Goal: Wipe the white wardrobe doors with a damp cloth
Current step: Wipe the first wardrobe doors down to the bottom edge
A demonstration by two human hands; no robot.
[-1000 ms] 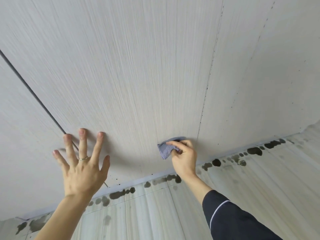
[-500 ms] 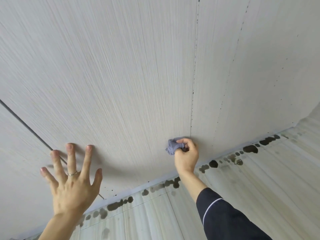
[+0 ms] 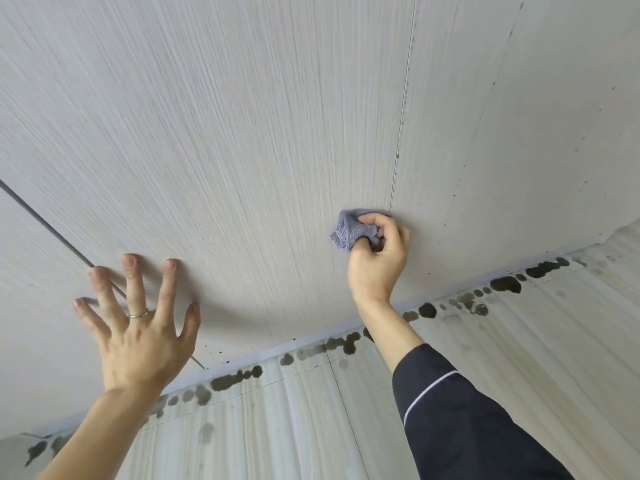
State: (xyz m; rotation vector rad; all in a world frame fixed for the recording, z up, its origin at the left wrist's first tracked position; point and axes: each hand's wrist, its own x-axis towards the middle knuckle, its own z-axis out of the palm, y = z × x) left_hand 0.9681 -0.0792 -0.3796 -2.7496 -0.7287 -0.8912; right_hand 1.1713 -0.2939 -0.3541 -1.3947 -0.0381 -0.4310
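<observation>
A white wardrobe door (image 3: 259,140) with fine grey grain fills most of the view. My right hand (image 3: 379,258) grips a bunched blue-grey cloth (image 3: 351,232) and presses it against the door, just left of a thin vertical seam (image 3: 401,116). My left hand (image 3: 138,327) lies flat on the door with fingers spread, a ring on one finger, its fingertips across a dark gap (image 3: 52,230) between two doors. Small dark specks dot the seam and the panel (image 3: 519,116) to its right.
Below the doors runs a pale striped floor (image 3: 502,358). A row of dark wet blotches (image 3: 505,284) lies on the floor along the wardrobe's bottom edge, from lower left to upper right. A tile joint (image 3: 343,403) crosses the floor.
My right hand with the cloth has moved up and right along the door towards the seam. My left hand has shifted slightly left and stays flat on the door.
</observation>
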